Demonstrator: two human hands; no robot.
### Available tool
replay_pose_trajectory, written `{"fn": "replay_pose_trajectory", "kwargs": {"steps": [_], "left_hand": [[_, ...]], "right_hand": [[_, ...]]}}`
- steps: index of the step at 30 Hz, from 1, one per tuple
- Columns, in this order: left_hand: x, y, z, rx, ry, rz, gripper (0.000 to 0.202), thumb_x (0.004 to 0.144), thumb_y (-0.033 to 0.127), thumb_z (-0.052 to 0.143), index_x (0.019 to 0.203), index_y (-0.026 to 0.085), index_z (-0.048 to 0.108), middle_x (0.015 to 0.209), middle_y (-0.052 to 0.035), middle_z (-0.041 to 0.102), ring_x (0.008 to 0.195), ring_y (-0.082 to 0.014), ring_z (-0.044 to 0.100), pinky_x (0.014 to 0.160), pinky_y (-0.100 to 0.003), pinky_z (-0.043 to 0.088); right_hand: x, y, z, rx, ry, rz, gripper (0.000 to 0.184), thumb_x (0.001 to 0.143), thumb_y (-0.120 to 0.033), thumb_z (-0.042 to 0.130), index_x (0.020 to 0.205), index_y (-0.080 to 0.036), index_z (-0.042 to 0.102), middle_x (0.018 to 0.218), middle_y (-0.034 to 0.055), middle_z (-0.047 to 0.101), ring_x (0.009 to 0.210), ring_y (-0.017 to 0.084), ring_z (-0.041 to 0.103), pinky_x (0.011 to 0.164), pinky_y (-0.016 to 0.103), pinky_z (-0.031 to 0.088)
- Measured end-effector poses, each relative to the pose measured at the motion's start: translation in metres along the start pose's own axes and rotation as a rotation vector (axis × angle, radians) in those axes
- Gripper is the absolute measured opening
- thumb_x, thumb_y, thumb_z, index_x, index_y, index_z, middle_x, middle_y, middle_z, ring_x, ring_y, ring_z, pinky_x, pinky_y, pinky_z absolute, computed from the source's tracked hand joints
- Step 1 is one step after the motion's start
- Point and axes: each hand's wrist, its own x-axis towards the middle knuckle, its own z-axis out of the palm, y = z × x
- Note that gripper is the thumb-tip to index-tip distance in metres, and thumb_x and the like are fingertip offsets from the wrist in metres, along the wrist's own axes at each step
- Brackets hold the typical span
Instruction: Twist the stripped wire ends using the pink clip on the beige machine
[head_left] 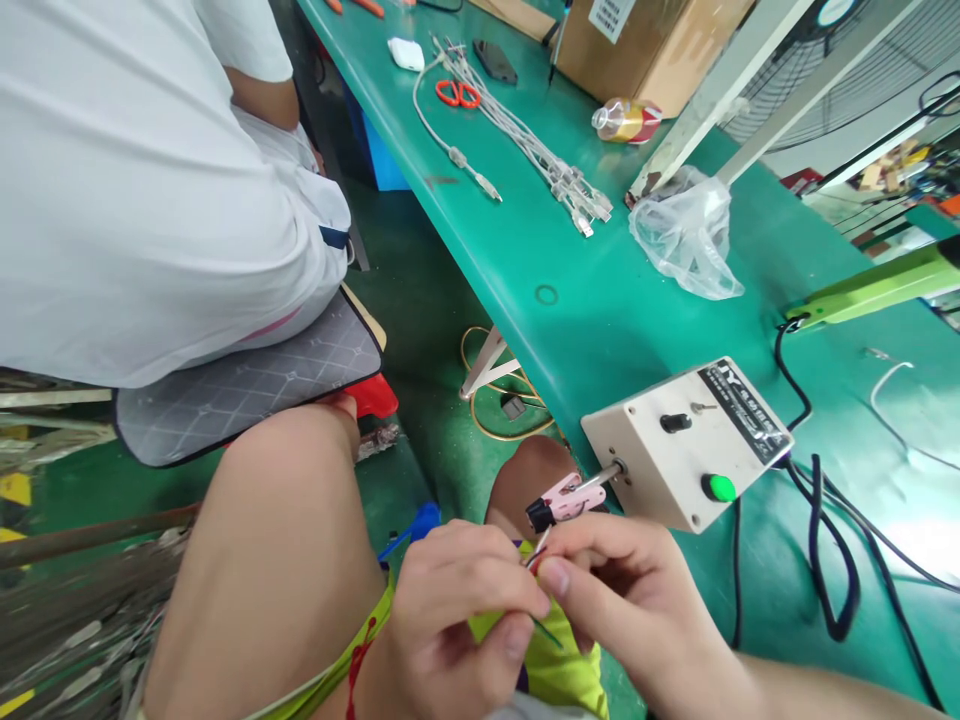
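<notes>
My left hand (457, 620) and my right hand (630, 600) meet over my lap and pinch the thin coloured wires (536, 556) of a small cable between fingertips. A green wire strand (549, 634) sticks out below my left thumb. The wire ends sit just under a pink clip (561, 498) fixed on the metal shaft of a cream box (686, 440) with a black knob and a green button (720, 488). The box stands at the near edge of the green table (600, 310).
A person in a white shirt (135, 180) sits at the left on a grey cushion (247, 385). On the table lie a bundle of white cables (540, 150), red scissors (457, 93), a plastic bag (686, 235), a bottle (626, 120), a cardboard box (652, 40) and black cords (825, 540).
</notes>
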Motion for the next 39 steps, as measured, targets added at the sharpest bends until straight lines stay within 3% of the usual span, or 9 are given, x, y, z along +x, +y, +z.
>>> {"fn": "replay_pose_trajectory", "kwargs": {"steps": [2,4,5,9,19,23,31,35,39], "left_hand": [[-0.001,0.0,-0.002,0.041,0.005,0.007,0.031,0.119,0.035,0.055,0.095,0.023,0.07,0.069,0.0019,0.075,0.058,-0.0125,0.071,0.06,-0.024,0.056],[-0.001,0.0,-0.004,0.085,0.008,0.015,0.029,0.12,0.033,0.054,0.097,0.023,0.069,0.07,0.0018,0.076,0.059,-0.0127,0.072,0.061,-0.024,0.056],[-0.001,0.0,-0.004,0.104,0.011,0.02,0.028,0.12,0.032,0.054,0.098,0.023,0.069,0.07,0.0018,0.076,0.059,-0.0127,0.072,0.06,-0.024,0.056],[0.0,0.001,-0.005,0.165,0.012,0.046,0.026,0.12,0.029,0.053,0.099,0.022,0.068,0.071,0.0013,0.076,0.058,-0.0128,0.071,0.06,-0.023,0.056],[0.001,0.002,-0.002,0.242,0.018,0.046,0.024,0.12,0.028,0.052,0.104,0.022,0.069,0.074,0.0008,0.08,0.06,-0.0127,0.075,0.062,-0.022,0.06],[0.0,0.002,-0.002,0.24,0.002,0.056,0.018,0.117,0.025,0.055,0.106,0.021,0.069,0.074,0.0004,0.079,0.059,-0.0134,0.074,0.062,-0.023,0.06],[0.001,0.004,0.001,0.212,0.019,0.052,0.013,0.109,0.014,0.061,0.102,0.022,0.068,0.071,0.0013,0.077,0.057,-0.0139,0.073,0.061,-0.023,0.06],[0.0,0.003,0.001,0.196,0.013,0.035,0.013,0.105,0.012,0.062,0.105,0.023,0.069,0.072,0.0017,0.079,0.056,-0.0141,0.073,0.058,-0.023,0.059],[-0.007,0.002,0.0,0.227,0.078,0.003,0.01,0.104,0.015,0.065,0.107,0.023,0.071,0.079,-0.0003,0.085,0.065,-0.0155,0.081,0.066,-0.022,0.066]], "right_hand": [[-0.002,-0.001,-0.001,-0.169,0.033,-0.204,0.02,0.097,-0.028,0.083,0.077,-0.022,0.084,0.057,-0.0006,0.067,0.047,0.012,0.053,0.046,0.022,0.043],[-0.004,-0.001,-0.001,-0.256,0.072,-0.421,0.012,0.092,-0.014,0.081,0.089,-0.026,0.085,0.057,-0.0039,0.067,0.048,0.012,0.058,0.049,0.021,0.047],[-0.005,-0.001,-0.001,-0.266,0.088,-0.498,0.02,0.088,-0.011,0.082,0.098,-0.028,0.086,0.058,-0.0055,0.067,0.048,0.012,0.061,0.051,0.021,0.05],[-0.005,-0.003,0.0,-0.298,0.069,-0.594,0.03,0.087,-0.009,0.088,0.108,-0.029,0.086,0.06,-0.0067,0.071,0.049,0.013,0.066,0.055,0.021,0.055],[-0.001,-0.003,-0.001,-0.258,0.077,-0.545,0.033,0.087,-0.009,0.09,0.112,-0.031,0.09,0.059,-0.0053,0.074,0.047,0.014,0.066,0.052,0.021,0.056],[0.003,0.0,0.0,-0.188,0.043,-0.539,0.024,0.088,-0.016,0.094,0.105,-0.032,0.095,0.056,-0.0034,0.073,0.047,0.015,0.066,0.051,0.021,0.055],[0.004,0.002,0.005,0.221,-0.024,-0.202,0.02,0.082,-0.027,0.102,0.093,-0.043,0.097,0.054,-0.0024,0.07,0.045,0.012,0.049,0.045,0.022,0.043],[0.005,-0.004,0.003,0.276,-0.016,-0.147,0.015,0.081,-0.029,0.104,0.089,-0.04,0.097,0.056,-0.0013,0.067,0.045,0.012,0.048,0.043,0.021,0.04],[0.004,-0.007,0.003,0.251,0.007,-0.136,0.019,0.08,-0.021,0.103,0.089,-0.036,0.097,0.06,-0.0004,0.069,0.048,0.01,0.049,0.046,0.018,0.043]]}}
